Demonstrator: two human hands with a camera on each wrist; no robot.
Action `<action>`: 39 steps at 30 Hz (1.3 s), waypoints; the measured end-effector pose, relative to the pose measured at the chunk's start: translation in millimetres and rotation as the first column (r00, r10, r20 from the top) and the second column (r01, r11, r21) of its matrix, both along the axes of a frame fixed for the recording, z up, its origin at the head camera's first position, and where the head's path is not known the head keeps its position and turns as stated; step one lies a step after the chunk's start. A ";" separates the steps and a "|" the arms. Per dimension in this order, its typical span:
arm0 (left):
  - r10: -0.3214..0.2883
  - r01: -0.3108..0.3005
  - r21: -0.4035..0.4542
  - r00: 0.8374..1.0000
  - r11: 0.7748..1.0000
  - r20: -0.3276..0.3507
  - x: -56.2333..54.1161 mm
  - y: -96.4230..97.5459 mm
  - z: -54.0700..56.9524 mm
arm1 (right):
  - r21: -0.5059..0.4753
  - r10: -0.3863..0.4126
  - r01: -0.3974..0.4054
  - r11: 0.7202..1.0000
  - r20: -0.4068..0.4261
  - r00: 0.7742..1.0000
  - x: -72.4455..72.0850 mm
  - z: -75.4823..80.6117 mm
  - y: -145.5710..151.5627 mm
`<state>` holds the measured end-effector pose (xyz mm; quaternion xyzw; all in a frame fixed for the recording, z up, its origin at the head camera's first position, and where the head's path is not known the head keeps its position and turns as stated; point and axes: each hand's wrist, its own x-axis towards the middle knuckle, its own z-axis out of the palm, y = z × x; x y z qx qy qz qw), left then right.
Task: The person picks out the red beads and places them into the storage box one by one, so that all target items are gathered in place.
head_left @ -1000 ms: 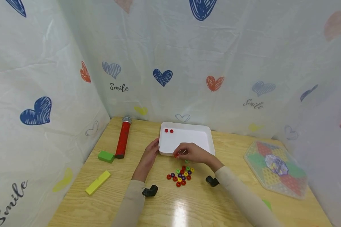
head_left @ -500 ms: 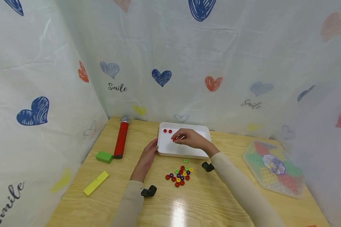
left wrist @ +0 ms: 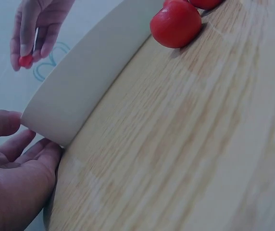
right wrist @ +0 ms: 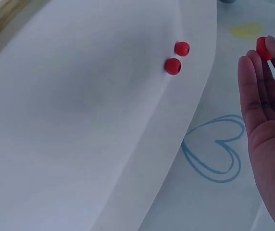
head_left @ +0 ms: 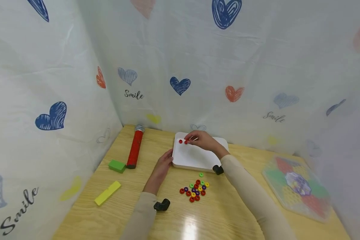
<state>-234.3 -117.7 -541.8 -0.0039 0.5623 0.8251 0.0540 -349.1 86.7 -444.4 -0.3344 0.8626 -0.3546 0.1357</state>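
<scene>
We judge the step in hand to be placing a red bead [right wrist: 261, 48] in the white tray [head_left: 195, 159], at the middle of the head view. Our right hand [head_left: 202, 140] pinches that bead between thumb and fingertips at the tray's upper left; our left hand [head_left: 162, 167] holds the tray's left edge, thumb at the rim and fingers bent against the side. The next move probably calls for lowering the bead and loosening the pinch without nudging the two red beads [right wrist: 173, 66] inside the tray. Loose beads [head_left: 197, 193] of several colours lie outside it, below centre. At lower right lies a see-through box [head_left: 298, 184] showing coloured sections; we cannot tell its contents.
</scene>
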 end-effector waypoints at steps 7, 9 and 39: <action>0.004 -0.004 0.002 1.000 1.000 -0.011 -1.5 0.0 -4.2 | 0.009 -0.013 0.013 1.000 0.003 1.000 -18.0 -2.3 -2.7; 0.003 -0.003 -0.001 1.000 1.000 -0.009 -1.1 0.5 -4.0 | 0.023 -0.027 0.027 0.999 -0.002 1.000 -24.3 -6.6 -1.6; -0.003 0.003 -0.012 1.000 1.000 0.027 -4.6 -1.3 -9.6 | 0.159 -0.008 0.028 0.987 -0.125 0.992 -43.6 -44.4 -28.3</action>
